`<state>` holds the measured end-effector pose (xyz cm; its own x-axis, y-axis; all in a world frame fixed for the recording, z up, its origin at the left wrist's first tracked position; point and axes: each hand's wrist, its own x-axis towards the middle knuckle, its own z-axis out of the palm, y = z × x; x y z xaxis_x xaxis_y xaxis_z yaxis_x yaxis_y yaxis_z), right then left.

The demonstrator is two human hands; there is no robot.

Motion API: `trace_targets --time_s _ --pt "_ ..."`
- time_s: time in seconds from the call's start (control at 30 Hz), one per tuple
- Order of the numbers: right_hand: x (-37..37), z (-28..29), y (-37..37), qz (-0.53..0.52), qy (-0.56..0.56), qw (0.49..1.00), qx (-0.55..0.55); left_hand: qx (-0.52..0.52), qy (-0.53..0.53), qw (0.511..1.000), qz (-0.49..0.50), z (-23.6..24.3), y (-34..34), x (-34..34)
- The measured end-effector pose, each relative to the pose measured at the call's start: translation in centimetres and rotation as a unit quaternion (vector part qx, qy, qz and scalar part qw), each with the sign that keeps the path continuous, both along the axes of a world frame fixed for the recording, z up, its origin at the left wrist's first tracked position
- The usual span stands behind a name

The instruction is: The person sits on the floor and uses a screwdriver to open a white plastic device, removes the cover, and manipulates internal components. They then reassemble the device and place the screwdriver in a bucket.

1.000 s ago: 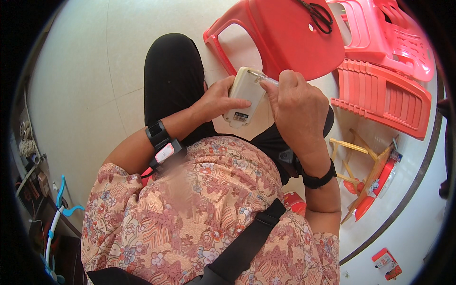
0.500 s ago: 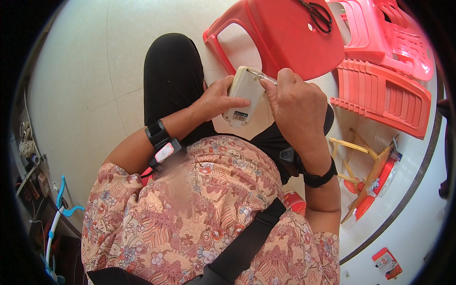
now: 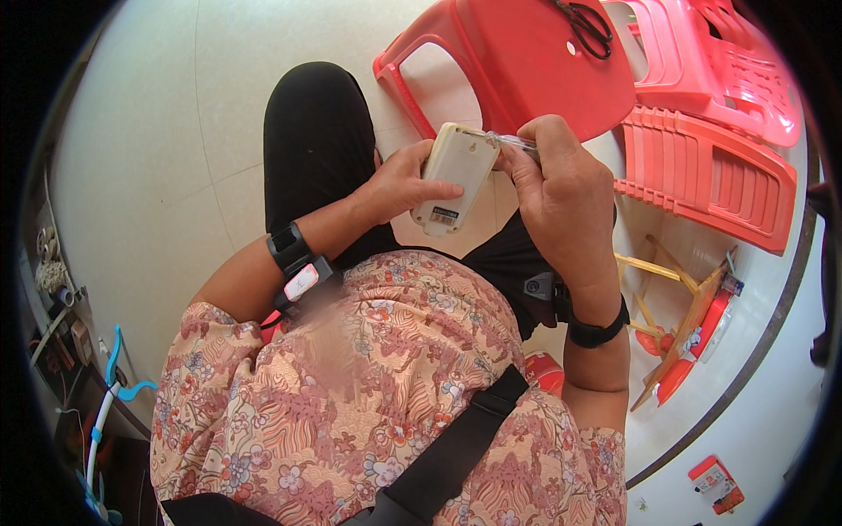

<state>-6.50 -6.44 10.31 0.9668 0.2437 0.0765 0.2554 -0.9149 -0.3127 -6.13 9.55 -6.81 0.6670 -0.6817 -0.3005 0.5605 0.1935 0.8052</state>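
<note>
My left hand (image 3: 405,184) grips a flat, off-white plastic device (image 3: 458,180) by its left edge, with the thumb across its back. The back carries a small printed label near the lower end, a keyhole slot near the top and small corner holes. Closed around a slim screwdriver (image 3: 509,140) with a clear handle is my right hand (image 3: 566,188). The shaft points left across the device's top edge; whether its tip sits in a hole I cannot tell. Both hands are above the gap between my knees.
Beyond my hands stands a red plastic stool (image 3: 535,70) with black-handled scissors (image 3: 589,31) on top. Pink plastic chairs (image 3: 710,175) are at the right, near a small wooden folding stool (image 3: 675,351). A blue-and-white stand (image 3: 110,386) is at the far left.
My right hand has shifted slightly right and turned, and the screwdriver now lies more level across the device's top. The left hand and device have hardly moved.
</note>
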Motion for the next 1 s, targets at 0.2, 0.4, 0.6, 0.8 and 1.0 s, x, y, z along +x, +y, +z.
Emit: trace_targets --time_s 0.2,0.4,0.6,0.8,1.0 --pt "0.16 -0.27 0.02 0.015 -0.003 1.0 -0.009 -0.004 0.006 1.0 -0.006 -0.04 0.02 0.05" --pt "0.14 -0.34 0.05 0.027 -0.01 1.0 -0.009 -0.006 0.005 1.0 -0.006 0.01 0.0 0.03" --pt "0.23 -0.52 0.05 0.035 -0.013 0.999 -0.008 0.006 0.005 1.0 -0.008 0.16 0.09 0.04" --pt "0.19 -0.47 -0.01 0.043 -0.011 0.999 -0.009 -0.002 0.007 1.0 -0.01 0.09 0.02 -0.04" --pt "-0.08 -0.54 0.17 0.042 -0.007 0.999 -0.008 -0.007 0.009 1.0 -0.002 0.2 0.01 -0.1"
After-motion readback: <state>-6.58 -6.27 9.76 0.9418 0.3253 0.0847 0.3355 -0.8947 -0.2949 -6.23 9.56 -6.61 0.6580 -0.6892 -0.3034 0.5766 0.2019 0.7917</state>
